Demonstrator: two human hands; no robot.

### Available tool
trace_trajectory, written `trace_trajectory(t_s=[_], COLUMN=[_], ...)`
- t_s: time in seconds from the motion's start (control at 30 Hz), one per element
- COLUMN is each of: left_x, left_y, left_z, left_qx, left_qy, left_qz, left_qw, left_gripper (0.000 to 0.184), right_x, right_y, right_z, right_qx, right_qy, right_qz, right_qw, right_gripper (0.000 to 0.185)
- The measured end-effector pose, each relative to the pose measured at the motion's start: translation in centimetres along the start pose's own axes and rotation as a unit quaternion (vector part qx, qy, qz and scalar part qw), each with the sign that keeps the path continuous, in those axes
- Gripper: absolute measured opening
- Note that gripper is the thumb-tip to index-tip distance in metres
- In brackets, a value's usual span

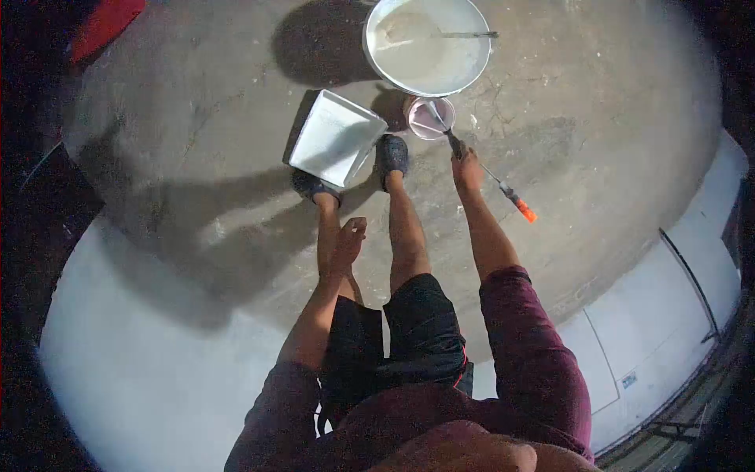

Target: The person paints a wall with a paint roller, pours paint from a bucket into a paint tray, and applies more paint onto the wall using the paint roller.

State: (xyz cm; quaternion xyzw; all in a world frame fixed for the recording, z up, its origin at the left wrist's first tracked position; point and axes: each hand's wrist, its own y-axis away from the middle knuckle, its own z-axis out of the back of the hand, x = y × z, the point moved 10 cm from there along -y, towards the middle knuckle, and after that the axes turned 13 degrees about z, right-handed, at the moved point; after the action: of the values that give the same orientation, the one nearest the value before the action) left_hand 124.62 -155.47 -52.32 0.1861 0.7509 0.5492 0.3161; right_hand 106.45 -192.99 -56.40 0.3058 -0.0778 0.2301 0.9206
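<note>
My right hand [467,168] is closed round the dark handle of a brush [452,140], whose head reaches into a small pink-white bucket [447,130]. A roller with an orange-tipped handle [518,204] slants beside that hand; whether the hand also holds it I cannot tell. Above the small bucket stands a large white bucket [481,69] of pale liquid, a stick [469,35] lying across its right side. My left hand [350,240] hangs over the left leg with curled fingers, and what it holds, if anything, is too small to name. A white tray [334,138] lies ahead of it.
Two dark clogs [393,153] are on my feet, the left one at the tray's lower edge. The floor is stained concrete [566,157]. Something red [102,27] shows at the upper left, and a white wall [653,322] curves along the lower right.
</note>
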Motion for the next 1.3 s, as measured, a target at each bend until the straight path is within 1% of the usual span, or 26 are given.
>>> trace_trajectory(t_s=[0.07, 0.13, 0.17, 0.23, 0.3, 0.37, 0.4, 0.47, 0.53, 0.6, 0.63, 0.67, 0.7, 0.77, 0.8, 0.83, 0.87, 0.9, 0.93, 0.97, 1.03, 1.1, 1.17, 1.2, 1.23, 1.3], left_x=[2.0, -2.0, -2.8, -2.8, -2.4, -0.6, 0.7, 0.2, 0.2, 1.3, 2.1, 1.9, 0.6, -0.8, -0.7, -0.5, -0.3, 0.2, 0.7, -0.4, -3.4, -3.3, -9.0, -9.8, -10.6, -12.2], left_y=[-0.3, 1.0, 1.3, 1.2, 0.9, 0.1, -0.6, -0.1, 0.2, -0.4, -0.6, -0.6, -0.4, 0.2, 0.1, 0.0, -0.2, -0.6, -1.0, -1.1, -2.7, -8.1, -9.0, -11.1, -13.5, -18.2], left_z=[0.7, -0.5, -0.8, -1.2, -1.1, -0.3, 0.1, 0.3, 0.2, 1.6, 2.4, 3.3, 3.6, 4.1, 5.8, 7.4, 8.3, 9.7, 11.3, 12.6, 15.1, 19.1, 19.6, 21.0, 22.6, 24.4], left_qx=[-0.025, -0.070, -0.068, -0.085, -0.082, -0.083, -0.079, -0.084, -0.074, -0.078, -0.077, -0.081, -0.092, -0.105, -0.133, -0.161, -0.166, -0.162, -0.158, -0.163, -0.216, -0.222, -0.234, -0.260, -0.284, -0.312], left_qy=[0.032, -0.131, -0.129, -0.251, -0.236, -0.221, -0.204, -0.186, -0.186, -0.190, -0.195, -0.195, -0.310, -0.419, -0.369, -0.317, -0.316, -0.265, -0.214, -0.216, -0.433, -0.440, -0.511, -0.508, -0.504, -0.510], left_qz=[0.074, -0.099, -0.100, -0.027, -0.044, -0.061, -0.090, -0.120, 0.032, 0.045, 0.060, 0.058, -0.003, -0.062, -0.018, 0.026, 0.027, 0.053, 0.079, 0.080, 0.081, -0.067, 0.054, 0.011, -0.034, -0.061], left_qw=[0.996, 0.984, 0.984, 0.964, 0.967, 0.970, 0.972, 0.972, 0.979, 0.978, 0.976, 0.976, 0.946, 0.900, 0.920, 0.934, 0.934, 0.949, 0.961, 0.959, 0.871, 0.867, 0.825, 0.821, 0.815, 0.799], left_gripper=[0.021, 0.026, 0.026, 0.032, 0.034, 0.037, 0.037, 0.037, 0.037, 0.040, 0.043, 0.043, 0.047, 0.051, 0.053, 0.055, 0.055, 0.057, 0.060, 0.060, 0.062, 0.058, 0.054, 0.051, 0.048, 0.046], right_x=[1.0, 1.3, 1.2, 1.8, 2.0, 2.0, 2.1, 4.1, 5.4, 4.6, 5.2, 4.8, 4.9, 8.0, 9.9, 11.1, 11.9, 12.7, 13.6, 14.4, 16.3, 19.4, 21.1, 22.1, 22.5, 24.1], right_y=[0.2, 0.7, 1.1, 1.6, 2.3, 3.1, 3.8, 5.5, 7.4, 9.8, 10.9, 12.4, 14.0, 16.2, 17.1, 17.8, 18.4, 18.9, 19.2, 19.4, 19.3, 18.8, 18.7, 18.6, 18.0, 16.2], right_z=[2.5, 3.8, 4.4, 6.3, 7.5, 9.1, 10.1, 13.1, 15.0, 15.0, 14.9, 12.7, 10.2, 5.5, 2.9, -0.3, -2.1, -4.0, -5.6, -6.9, -8.4, -8.0, -11.6, -13.5, -15.1, -17.9], right_qx=[-0.052, -0.062, -0.070, -0.071, -0.070, -0.111, -0.114, -0.111, -0.110, -0.109, -0.107, -0.068, -0.025, 0.058, 0.106, 0.169, 0.185, 0.200, 0.203, 0.189, 0.178, 0.159, 0.192, 0.216, 0.217, 0.214], right_qy=[-0.044, -0.069, -0.095, -0.092, -0.093, -0.111, -0.081, -0.084, -0.085, -0.195, -0.198, -0.325, -0.443, -0.553, -0.599, -0.635, -0.614, -0.594, -0.598, -0.605, -0.610, -0.583, -0.600, -0.619, -0.618, -0.649], right_qz=[0.005, -0.001, -0.006, 0.005, 0.017, 0.050, 0.038, 0.036, 0.033, -0.050, -0.046, -0.123, -0.197, -0.218, -0.238, -0.207, -0.224, -0.240, -0.239, -0.240, -0.239, -0.245, -0.233, -0.222, -0.227, -0.202], right_qw=[0.998, 0.996, 0.993, 0.993, 0.993, 0.986, 0.989, 0.990, 0.990, 0.974, 0.973, 0.935, 0.874, 0.802, 0.757, 0.725, 0.734, 0.741, 0.738, 0.736, 0.734, 0.758, 0.741, 0.722, 0.721, 0.701], right_gripper=[0.037, 0.040, 0.043, 0.042, 0.041, 0.039, 0.036, 0.035, 0.035, 0.038, 0.038, 0.040, 0.042, 0.046, 0.046, 0.042, 0.040, 0.039, 0.039, 0.038, 0.039, 0.039, 0.037, 0.036, 0.036, 0.035])
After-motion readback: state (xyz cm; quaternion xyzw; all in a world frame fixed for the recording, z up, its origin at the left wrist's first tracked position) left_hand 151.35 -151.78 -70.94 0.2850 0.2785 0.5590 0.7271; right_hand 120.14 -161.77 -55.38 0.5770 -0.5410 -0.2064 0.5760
